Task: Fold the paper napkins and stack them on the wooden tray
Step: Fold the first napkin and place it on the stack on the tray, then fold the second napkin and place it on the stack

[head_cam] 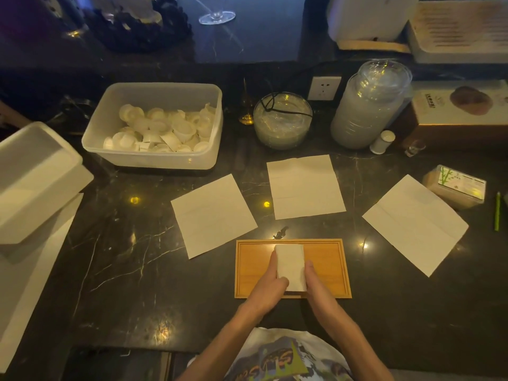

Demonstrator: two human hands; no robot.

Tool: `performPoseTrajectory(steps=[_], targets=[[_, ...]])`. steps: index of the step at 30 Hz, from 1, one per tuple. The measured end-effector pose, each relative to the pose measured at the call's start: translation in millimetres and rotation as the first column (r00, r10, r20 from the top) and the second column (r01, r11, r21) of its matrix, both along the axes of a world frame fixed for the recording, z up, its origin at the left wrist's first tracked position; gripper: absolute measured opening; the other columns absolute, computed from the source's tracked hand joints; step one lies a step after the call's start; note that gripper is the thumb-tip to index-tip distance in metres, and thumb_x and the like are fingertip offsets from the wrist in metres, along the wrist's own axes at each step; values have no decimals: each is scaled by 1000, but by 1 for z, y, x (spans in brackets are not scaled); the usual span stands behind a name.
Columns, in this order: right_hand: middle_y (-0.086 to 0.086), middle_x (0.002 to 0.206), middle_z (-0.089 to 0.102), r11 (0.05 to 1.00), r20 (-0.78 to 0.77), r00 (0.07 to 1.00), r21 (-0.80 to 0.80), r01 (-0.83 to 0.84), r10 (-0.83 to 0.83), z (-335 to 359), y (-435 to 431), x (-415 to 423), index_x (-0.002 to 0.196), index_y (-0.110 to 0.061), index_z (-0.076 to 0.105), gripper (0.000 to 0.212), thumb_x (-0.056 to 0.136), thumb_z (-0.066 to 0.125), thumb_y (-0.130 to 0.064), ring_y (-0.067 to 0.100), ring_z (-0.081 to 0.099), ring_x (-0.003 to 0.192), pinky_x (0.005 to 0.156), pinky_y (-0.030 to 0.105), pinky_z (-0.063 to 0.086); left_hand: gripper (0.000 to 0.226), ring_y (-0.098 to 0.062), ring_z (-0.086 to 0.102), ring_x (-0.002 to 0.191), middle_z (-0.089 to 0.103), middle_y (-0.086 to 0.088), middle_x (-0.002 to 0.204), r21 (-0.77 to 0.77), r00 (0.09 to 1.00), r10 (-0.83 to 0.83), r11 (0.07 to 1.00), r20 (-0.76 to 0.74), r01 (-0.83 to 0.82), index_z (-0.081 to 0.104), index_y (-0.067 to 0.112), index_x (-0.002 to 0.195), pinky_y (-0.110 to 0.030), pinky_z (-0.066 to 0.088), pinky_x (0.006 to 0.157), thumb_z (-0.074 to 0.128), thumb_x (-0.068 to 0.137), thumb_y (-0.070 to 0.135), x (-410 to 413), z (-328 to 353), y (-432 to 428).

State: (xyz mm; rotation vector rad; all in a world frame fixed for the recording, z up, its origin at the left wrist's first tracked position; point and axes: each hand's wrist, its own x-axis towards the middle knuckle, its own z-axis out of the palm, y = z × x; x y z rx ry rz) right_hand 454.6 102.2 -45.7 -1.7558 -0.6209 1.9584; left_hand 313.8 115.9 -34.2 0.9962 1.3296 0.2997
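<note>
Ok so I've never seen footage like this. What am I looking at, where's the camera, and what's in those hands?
There is no machine here, only a person working with bare hands. The single picture comes from a wide-angle camera worn on their head, looking forward and down, so you see their arms reaching away from you.

The left hand and right hand hold a small folded napkin by its sides, over a wooden tray. Whether it already rests on the tray I cannot tell.

On the dark counter beyond the tray lie three unfolded napkins: left, middle and right. Further back stands a plastic tub of small white cups.
</note>
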Motion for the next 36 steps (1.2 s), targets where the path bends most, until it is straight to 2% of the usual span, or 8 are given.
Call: performPoseTrajectory(steps=[12, 16, 18, 22, 24, 28, 31, 36], targets=[[6, 135, 64, 999, -8, 999, 22, -40, 40, -9, -4, 7, 147, -23, 47, 74, 95, 18, -68, 22, 57, 128, 119, 51, 34, 71, -12, 42, 129, 39, 13, 140, -21, 999, 23, 1000, 38, -23, 8, 40, 156, -30, 42, 105, 46, 101, 16, -3, -5, 1], [12, 147, 54, 997, 119, 992, -44, 56, -50, -3, 18, 4, 147, -10, 44, 58, 109, 18, -46, 26, 52, 131, 119, 46, 33, 55, -17, 47, 135, 46, 7, 147, -45, 995, 95, 995, 30, -94, 25, 33, 155, -34, 48, 104, 46, 105, 25, -14, -6, 6], [0, 147, 49, 998, 274, 961, 64, 17, -34, 7, 24, 10, 149, -14, 42, 51, 109, 28, -42, 24, 46, 135, 113, 40, 36, 49, -21, 58, 127, 55, 2, 141, -41, 978, 186, 981, -89, -191, 35, 28, 153, -41, 54, 103, 47, 106, 33, -32, -2, 15], [-13, 117, 63, 908, 399, 917, 389, -156, -14, 36, 56, 12, 130, -23, 60, 29, 104, 52, -31, 11, 58, 114, 79, 13, 43, 31, -23, 68, 102, 70, -2, 108, 174, 884, 405, 912, -233, -372, 61, 12, 131, -45, 58, 96, 46, 106, 26, -91, 6, 44], [-12, 105, 65, 863, 448, 893, 429, -268, 55, 39, 91, -8, 119, -20, 65, 21, 102, 56, -27, 12, 62, 107, 76, 15, 47, 27, -26, 68, 101, 71, -8, 108, 258, 799, 499, 865, -337, -431, 65, 10, 121, -45, 57, 95, 46, 106, 22, -124, 4, 60], [0, 100, 68, 794, 602, 777, 373, -480, 187, 27, 150, -70, 103, -18, 65, 15, 101, 55, -29, 10, 63, 85, 71, 23, 53, 24, -25, 60, 94, 70, -15, 115, 334, 543, 573, 811, -613, -480, 63, 7, 111, -37, 49, 81, 51, 104, 27, -171, -10, 82], [7, 96, 72, 756, 723, 644, 270, -596, 250, 12, 171, -112, 93, -15, 67, 19, 100, 59, -31, 19, 66, 81, 75, 35, 59, 46, -39, 58, 121, 59, -21, 135, 233, 487, 502, 828, -715, -511, 52, 3, 129, -49, 49, 95, 60, 99, 36, -184, -21, 87], [14, 133, 61, 723, 832, 458, 104, -683, 313, -7, 174, -139, 133, -6, 53, 40, 100, 61, -26, 29, 66, 112, 90, 34, 57, 59, -43, 49, 134, 50, -24, 146, 182, 466, 490, 807, -737, -562, 41, -1, 138, -51, 44, 105, 69, 93, 25, -181, -32, 85]])
